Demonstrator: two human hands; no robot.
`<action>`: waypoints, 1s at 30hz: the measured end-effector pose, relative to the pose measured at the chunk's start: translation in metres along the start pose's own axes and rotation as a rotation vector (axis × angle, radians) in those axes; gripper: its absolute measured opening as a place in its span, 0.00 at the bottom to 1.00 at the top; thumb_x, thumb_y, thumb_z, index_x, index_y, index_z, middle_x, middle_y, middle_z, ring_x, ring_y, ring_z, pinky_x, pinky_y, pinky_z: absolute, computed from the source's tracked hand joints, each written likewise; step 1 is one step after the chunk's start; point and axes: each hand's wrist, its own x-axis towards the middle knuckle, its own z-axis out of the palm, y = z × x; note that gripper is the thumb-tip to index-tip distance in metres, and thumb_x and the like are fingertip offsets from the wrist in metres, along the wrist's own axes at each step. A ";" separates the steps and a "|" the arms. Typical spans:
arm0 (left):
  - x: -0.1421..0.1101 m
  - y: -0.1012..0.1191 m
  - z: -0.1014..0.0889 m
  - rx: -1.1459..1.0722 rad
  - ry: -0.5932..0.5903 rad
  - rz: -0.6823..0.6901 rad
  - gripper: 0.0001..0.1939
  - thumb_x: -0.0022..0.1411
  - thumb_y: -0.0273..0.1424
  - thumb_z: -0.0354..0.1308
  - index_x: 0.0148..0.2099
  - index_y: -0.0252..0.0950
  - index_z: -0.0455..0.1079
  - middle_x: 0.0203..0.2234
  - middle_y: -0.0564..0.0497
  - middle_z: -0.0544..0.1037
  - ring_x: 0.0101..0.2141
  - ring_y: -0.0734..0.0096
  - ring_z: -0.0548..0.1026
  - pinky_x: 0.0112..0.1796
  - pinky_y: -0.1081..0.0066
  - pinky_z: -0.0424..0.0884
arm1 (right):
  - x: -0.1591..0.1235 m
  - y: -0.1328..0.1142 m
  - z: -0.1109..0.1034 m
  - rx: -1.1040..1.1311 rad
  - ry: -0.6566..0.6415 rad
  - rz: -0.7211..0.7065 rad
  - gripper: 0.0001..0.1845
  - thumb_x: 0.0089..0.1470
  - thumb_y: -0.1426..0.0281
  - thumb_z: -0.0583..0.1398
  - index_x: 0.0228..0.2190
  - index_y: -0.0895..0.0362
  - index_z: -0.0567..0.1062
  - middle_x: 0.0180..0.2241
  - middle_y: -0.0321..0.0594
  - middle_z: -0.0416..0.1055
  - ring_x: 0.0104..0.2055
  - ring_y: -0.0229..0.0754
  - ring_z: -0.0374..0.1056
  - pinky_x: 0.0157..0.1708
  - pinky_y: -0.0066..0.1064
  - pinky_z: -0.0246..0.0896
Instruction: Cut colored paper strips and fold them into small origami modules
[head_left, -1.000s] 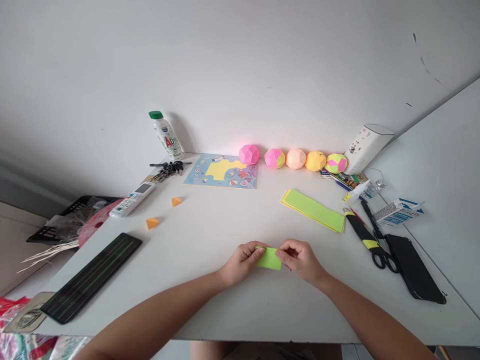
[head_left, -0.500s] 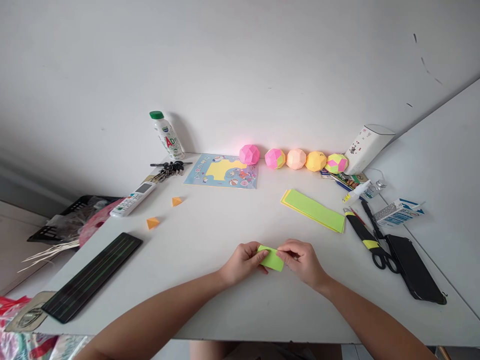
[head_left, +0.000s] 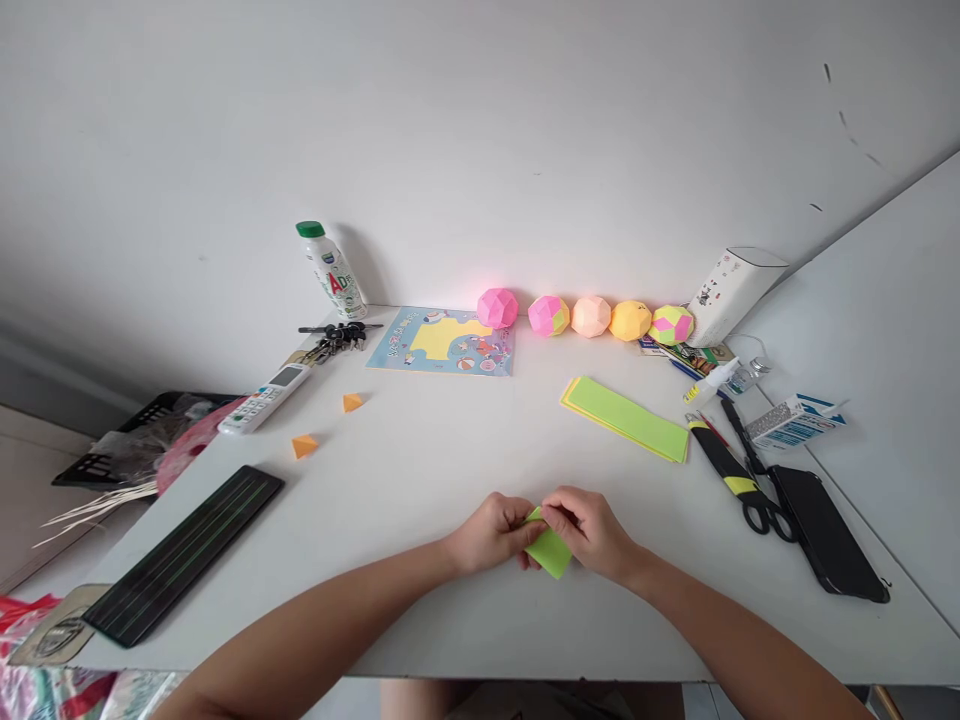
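Observation:
A small piece of green paper [head_left: 551, 554] is held between my two hands, low over the front of the table. My left hand [head_left: 495, 533] pinches its left side, thumb on top and fingers beneath. The fingertips of my right hand [head_left: 589, 528] press on its upper right edge, and they cover part of it. Beyond them lies a stack of green and yellow paper strips [head_left: 626, 418]. Two small folded orange paper pieces, one nearer [head_left: 304, 446] and one farther [head_left: 352, 402], rest to the left.
Several faceted paper balls [head_left: 591, 316] line the wall beside a blue printed card [head_left: 390, 352]. Scissors [head_left: 769, 517], a utility knife [head_left: 724, 460], a glue bottle [head_left: 711, 382] and a black phone [head_left: 832, 535] lie right. A remote [head_left: 266, 398], keys [head_left: 337, 342], a bottle [head_left: 331, 270] and a black panel [head_left: 187, 555] are left.
The green paper has turned to a steeper slant and come slightly nearer. My right hand has shifted left along its upper edge, closer to my left hand.

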 end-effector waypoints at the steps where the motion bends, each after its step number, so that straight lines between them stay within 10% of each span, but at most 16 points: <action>1: 0.000 0.000 0.000 -0.008 -0.012 -0.002 0.20 0.60 0.44 0.50 0.30 0.31 0.66 0.22 0.47 0.77 0.22 0.72 0.74 0.24 0.74 0.70 | 0.000 0.001 0.001 -0.016 0.002 -0.012 0.12 0.59 0.69 0.51 0.25 0.56 0.67 0.23 0.35 0.65 0.24 0.34 0.60 0.25 0.25 0.56; 14: 0.004 0.005 0.000 -0.233 0.076 -0.048 0.21 0.55 0.46 0.55 0.29 0.29 0.70 0.21 0.46 0.76 0.22 0.71 0.73 0.22 0.72 0.71 | 0.001 0.003 -0.008 -0.117 0.128 -0.001 0.11 0.59 0.69 0.49 0.25 0.56 0.63 0.20 0.32 0.60 0.21 0.34 0.54 0.21 0.24 0.51; 22: -0.001 0.003 -0.001 -0.178 0.332 0.002 0.18 0.55 0.43 0.56 0.26 0.31 0.67 0.18 0.51 0.72 0.20 0.75 0.70 0.25 0.72 0.69 | 0.005 0.008 -0.024 -0.113 0.362 0.072 0.12 0.58 0.66 0.50 0.25 0.56 0.63 0.19 0.32 0.58 0.21 0.34 0.53 0.20 0.24 0.52; 26: 0.001 0.006 0.004 -0.229 0.220 0.057 0.17 0.54 0.42 0.58 0.36 0.32 0.67 0.26 0.50 0.73 0.25 0.75 0.71 0.27 0.72 0.69 | 0.003 0.006 -0.020 -0.090 0.303 0.041 0.12 0.58 0.67 0.50 0.24 0.57 0.63 0.19 0.32 0.59 0.21 0.33 0.54 0.20 0.23 0.52; 30: 0.003 0.008 0.009 -0.167 0.186 0.072 0.19 0.56 0.44 0.55 0.25 0.33 0.63 0.18 0.55 0.68 0.19 0.80 0.65 0.22 0.76 0.63 | 0.000 0.001 -0.008 -0.101 0.273 -0.042 0.12 0.58 0.70 0.49 0.23 0.56 0.63 0.20 0.33 0.60 0.21 0.33 0.54 0.21 0.23 0.52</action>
